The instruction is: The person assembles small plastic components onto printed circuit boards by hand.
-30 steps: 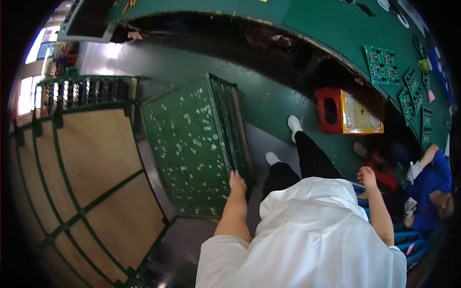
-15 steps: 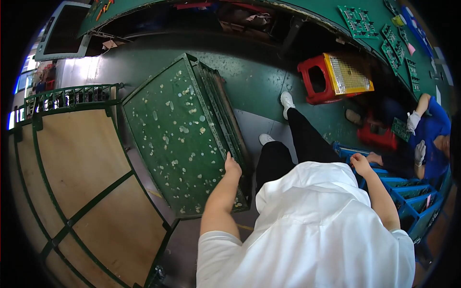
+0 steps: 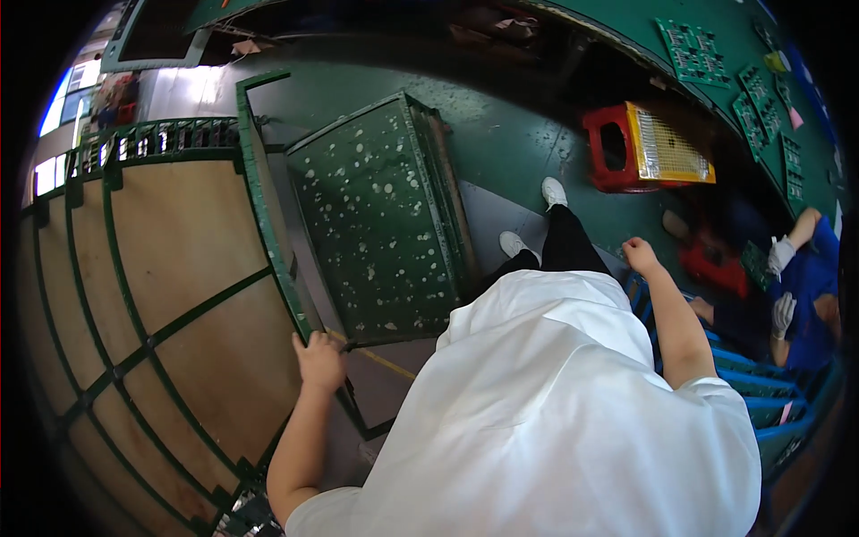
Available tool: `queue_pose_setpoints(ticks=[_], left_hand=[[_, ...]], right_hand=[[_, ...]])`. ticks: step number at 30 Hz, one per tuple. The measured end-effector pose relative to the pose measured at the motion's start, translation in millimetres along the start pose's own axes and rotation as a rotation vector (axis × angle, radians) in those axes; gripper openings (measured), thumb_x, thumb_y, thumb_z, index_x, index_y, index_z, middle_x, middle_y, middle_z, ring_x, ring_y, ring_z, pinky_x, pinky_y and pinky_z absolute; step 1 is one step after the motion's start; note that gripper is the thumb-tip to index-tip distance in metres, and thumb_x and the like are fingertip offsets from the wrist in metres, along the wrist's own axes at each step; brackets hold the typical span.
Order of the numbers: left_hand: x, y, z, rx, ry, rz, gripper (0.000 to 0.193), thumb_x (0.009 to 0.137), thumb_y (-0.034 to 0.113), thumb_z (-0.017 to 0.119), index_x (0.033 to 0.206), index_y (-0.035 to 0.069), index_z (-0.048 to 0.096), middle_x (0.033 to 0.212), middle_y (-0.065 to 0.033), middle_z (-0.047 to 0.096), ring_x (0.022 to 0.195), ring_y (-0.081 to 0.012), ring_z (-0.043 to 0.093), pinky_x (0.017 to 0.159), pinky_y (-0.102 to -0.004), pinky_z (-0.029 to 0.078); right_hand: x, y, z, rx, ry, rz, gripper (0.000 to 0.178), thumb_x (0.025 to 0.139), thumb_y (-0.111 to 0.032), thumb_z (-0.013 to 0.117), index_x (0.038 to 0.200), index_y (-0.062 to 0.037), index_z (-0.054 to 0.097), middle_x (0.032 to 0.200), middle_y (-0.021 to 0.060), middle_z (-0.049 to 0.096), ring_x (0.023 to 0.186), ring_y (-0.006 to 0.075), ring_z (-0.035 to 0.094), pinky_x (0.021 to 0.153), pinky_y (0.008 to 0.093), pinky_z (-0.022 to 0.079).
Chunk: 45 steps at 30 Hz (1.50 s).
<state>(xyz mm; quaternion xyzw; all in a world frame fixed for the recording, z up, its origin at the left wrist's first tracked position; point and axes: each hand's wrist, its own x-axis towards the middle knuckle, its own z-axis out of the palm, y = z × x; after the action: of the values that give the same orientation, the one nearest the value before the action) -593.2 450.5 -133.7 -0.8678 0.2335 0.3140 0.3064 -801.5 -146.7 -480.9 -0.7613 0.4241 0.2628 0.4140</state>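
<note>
A green metal-framed panel (image 3: 265, 217) stands almost on edge between wooden boards and a green tray cart. My left hand (image 3: 320, 361) is closed on the near part of its frame, fingers over the top edge. Right of it, the cart's speckled green top surface (image 3: 376, 215) shows pale round spots, with stacked edges along its right side. My right hand (image 3: 639, 255) hangs in the air with curled fingers, nothing visible in it. It is above the blue racks (image 3: 761, 391) on my right.
Wooden boards in green frames (image 3: 192, 242) fill the left. A red stool (image 3: 608, 148) with a yellow-framed grid stands ahead. Green circuit boards (image 3: 693, 52) lie on the far-right bench. A co-worker in blue (image 3: 810, 286), wearing white gloves, sits at right, near a circuit board.
My left hand has moved from the cart's right edge leftward to the frame. The panel now stands tilted up beside the wooden boards, and my body has shifted left. The right hand stays raised.
</note>
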Motion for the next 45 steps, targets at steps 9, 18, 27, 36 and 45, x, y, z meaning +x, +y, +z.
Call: queue_pose_setpoints(ticks=[9, 18, 27, 36, 45], left_hand=[[-49.7, -105.9, 3.1, 0.161, -0.210, -0.589, 0.042, 0.081, 0.036, 0.059, 0.110, 0.005, 0.058, 0.120, -0.0109, 0.052, 0.123, -0.0249, 0.039, 0.111, -0.0483, 0.013], [6.4, -105.0, 64.7, 0.092, -0.367, -0.630, 0.043, 0.084, 0.031, 0.047, 0.116, 0.005, 0.057, 0.134, -0.0142, 0.044, 0.132, -0.0296, 0.030, 0.109, -0.0486, 0.016], [257.4, 131.3, 136.2, -0.244, -0.094, 0.154, 0.039, 0.083, 0.019, 0.044, 0.118, 0.007, 0.055, 0.138, -0.0133, 0.038, 0.134, -0.0263, 0.025, 0.111, -0.0442, 0.015], [401.7, 260.0, 128.4, 0.432, -0.467, 0.578, 0.051, 0.092, 0.025, 0.033, 0.140, 0.011, 0.032, 0.149, -0.0062, 0.024, 0.140, -0.0231, 0.012, 0.112, -0.0459, 0.003], [365.1, 224.5, 120.4, 0.489, -0.448, 0.683, 0.040, 0.087, 0.027, 0.051, 0.123, 0.011, 0.056, 0.131, -0.0046, 0.050, 0.127, -0.0253, 0.036, 0.110, -0.0529, -0.001]], right_hand=[[48.3, -67.5, -23.4, 0.201, -0.020, -0.068, 0.023, 0.085, -0.023, 0.056, 0.090, -0.0005, 0.059, 0.071, 0.0070, 0.060, 0.062, 0.0163, 0.058, 0.059, 0.0299, 0.047], [35.1, -22.2, -44.2, 0.046, 0.019, 0.047, 0.028, 0.082, -0.027, 0.058, 0.087, 0.0000, 0.062, 0.079, 0.0172, 0.064, 0.076, 0.0292, 0.063, 0.070, 0.0370, 0.048], [-19.8, -28.7, -53.2, 0.054, -0.085, 0.082, 0.019, 0.086, -0.019, 0.054, 0.089, -0.0003, 0.059, 0.071, 0.0080, 0.060, 0.067, 0.0156, 0.058, 0.063, 0.0298, 0.047], [-90.2, 27.6, -89.6, 0.044, -0.051, 0.257, 0.015, 0.090, -0.016, 0.051, 0.093, -0.0014, 0.057, 0.075, 0.0027, 0.057, 0.068, 0.0108, 0.054, 0.063, 0.0248, 0.045], [-72.8, 41.5, -62.6, -0.050, -0.129, 0.204, 0.019, 0.089, -0.017, 0.051, 0.093, 0.0003, 0.056, 0.075, 0.0062, 0.059, 0.067, 0.0133, 0.056, 0.064, 0.0267, 0.046]])
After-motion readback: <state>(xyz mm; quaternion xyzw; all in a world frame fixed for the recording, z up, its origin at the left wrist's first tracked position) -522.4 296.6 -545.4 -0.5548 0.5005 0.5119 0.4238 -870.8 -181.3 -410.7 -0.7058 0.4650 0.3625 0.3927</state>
